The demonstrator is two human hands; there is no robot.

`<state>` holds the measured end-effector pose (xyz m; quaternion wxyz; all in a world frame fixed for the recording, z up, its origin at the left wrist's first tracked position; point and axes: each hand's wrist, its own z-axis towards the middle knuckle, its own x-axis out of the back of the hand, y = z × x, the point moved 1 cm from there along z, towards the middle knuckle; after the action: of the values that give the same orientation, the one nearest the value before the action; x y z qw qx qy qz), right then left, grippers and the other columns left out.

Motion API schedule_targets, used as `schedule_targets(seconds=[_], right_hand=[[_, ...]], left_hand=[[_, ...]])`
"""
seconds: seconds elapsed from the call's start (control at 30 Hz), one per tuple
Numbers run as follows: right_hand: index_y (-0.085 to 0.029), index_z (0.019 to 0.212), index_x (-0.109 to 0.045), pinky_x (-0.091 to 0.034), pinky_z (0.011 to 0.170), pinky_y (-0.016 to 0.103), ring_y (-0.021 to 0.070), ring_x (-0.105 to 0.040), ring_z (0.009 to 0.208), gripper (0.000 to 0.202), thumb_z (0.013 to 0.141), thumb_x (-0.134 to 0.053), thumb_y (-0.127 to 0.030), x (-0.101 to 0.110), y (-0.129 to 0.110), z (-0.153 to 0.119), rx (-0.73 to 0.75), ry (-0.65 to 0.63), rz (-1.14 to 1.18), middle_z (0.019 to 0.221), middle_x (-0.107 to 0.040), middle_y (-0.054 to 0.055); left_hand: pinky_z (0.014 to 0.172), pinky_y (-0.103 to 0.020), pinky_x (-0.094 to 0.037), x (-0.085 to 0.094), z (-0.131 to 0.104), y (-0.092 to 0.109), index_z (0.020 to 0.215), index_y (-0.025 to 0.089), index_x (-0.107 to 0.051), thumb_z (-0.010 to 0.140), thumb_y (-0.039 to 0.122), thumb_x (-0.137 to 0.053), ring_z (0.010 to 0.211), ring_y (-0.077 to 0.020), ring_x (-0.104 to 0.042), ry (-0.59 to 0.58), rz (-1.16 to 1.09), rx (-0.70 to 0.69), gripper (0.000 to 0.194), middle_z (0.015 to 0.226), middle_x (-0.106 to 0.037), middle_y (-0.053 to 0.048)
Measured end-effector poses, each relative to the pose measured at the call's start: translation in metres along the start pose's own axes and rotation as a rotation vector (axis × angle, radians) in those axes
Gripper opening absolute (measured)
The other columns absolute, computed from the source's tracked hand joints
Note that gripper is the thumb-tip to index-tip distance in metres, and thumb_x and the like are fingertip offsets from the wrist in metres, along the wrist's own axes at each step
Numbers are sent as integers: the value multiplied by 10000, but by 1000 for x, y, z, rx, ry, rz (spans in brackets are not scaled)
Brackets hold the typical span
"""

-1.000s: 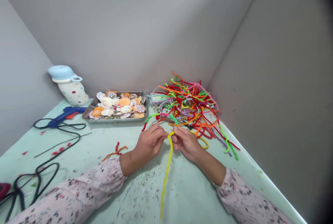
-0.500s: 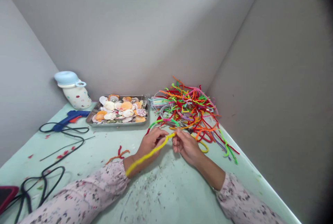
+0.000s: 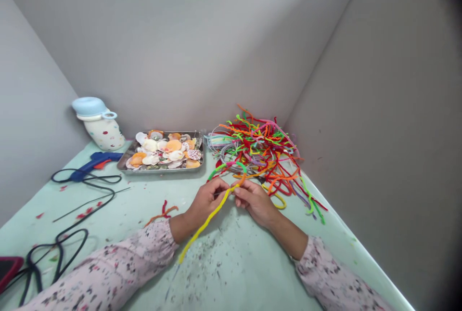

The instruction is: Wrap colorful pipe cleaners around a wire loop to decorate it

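Our right hand [image 3: 257, 202] pinched the slim yellow fuzzy stem [image 3: 202, 228] near the frame's center, thumb and fingers closed where it met the orange end of a curved, multicolored fuzzy band [image 3: 217, 170]. Our left hand [image 3: 207, 202] was curled almost shut beside it, though we could not tell exactly what those fingertips gripped. Moments earlier the yellow stem's tail had hung toward the bottom edge, then swung up across our left wrist; now it slanted to the lower left, its free end below that wrist and just above the pale green tabletop [image 3: 252, 263]. The orange section had come into clear view above our right fingertips. The swing suggested, in our judgment, that we were winding the yellow stem around the band, its long tail unwound.
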<state>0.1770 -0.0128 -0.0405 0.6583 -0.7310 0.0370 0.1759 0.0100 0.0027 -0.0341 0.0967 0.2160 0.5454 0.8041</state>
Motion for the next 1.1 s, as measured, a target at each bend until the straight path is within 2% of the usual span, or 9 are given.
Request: schedule_targets(seconds=[0.2,0.33,0.43,0.53,0.67,0.9,1.1], right_hand=[[-159,844,-623,-330,477,201,80,-492,485,193,769,-663,-332,1,4,1,39,-7,-73,545,-595,-24],[-166,854,-631,-341,475,194,84,-527,514,187,755,-682,-317,0,2,1,34,-19,-15,604,-617,-13],[-175,900,-639,-341,458,191,92,-552,532,230,775,-656,-367,0,0,1,42,-17,73,637,-620,-5],[-171,921,-641,-336,436,187,95,-550,518,269,800,-621,-410,1,-1,1,49,16,120,600,-601,-7],[-163,831,-631,-339,435,165,72,-536,508,215,788,-650,-373,2,0,2,37,28,145,609,-599,-12],[-160,812,-623,-337,425,155,72,-529,482,232,780,-658,-387,2,0,2,14,27,157,544,-591,-17],[-156,852,-634,-348,414,159,84,-540,476,263,778,-652,-408,3,2,3,6,15,135,537,-605,-6]], left_hand=[[597,-226,-375,0,0,4,792,137,-566,862,318,-520,647,-112,-475,-7,82,14,200,711,-555,-14],[599,-233,-386,-1,-1,4,808,135,-561,865,349,-517,649,-115,-479,0,-8,19,226,714,-559,-19],[617,-246,-403,-1,-1,1,844,134,-569,857,354,-533,678,-127,-501,26,-56,3,224,753,-581,-35],[606,-244,-396,-1,-1,0,846,136,-584,845,363,-552,672,-128,-500,26,-44,-13,229,748,-576,-34],[623,-241,-400,-2,-1,2,862,138,-587,848,353,-551,682,-125,-507,-33,-37,-12,218,774,-579,-38],[610,-234,-396,-2,-1,1,872,136,-579,843,332,-561,670,-120,-505,13,-15,-18,199,769,-578,-34],[642,-249,-418,0,0,10,834,139,-608,851,295,-548,699,-132,-529,17,28,-68,168,769,-589,-35]])
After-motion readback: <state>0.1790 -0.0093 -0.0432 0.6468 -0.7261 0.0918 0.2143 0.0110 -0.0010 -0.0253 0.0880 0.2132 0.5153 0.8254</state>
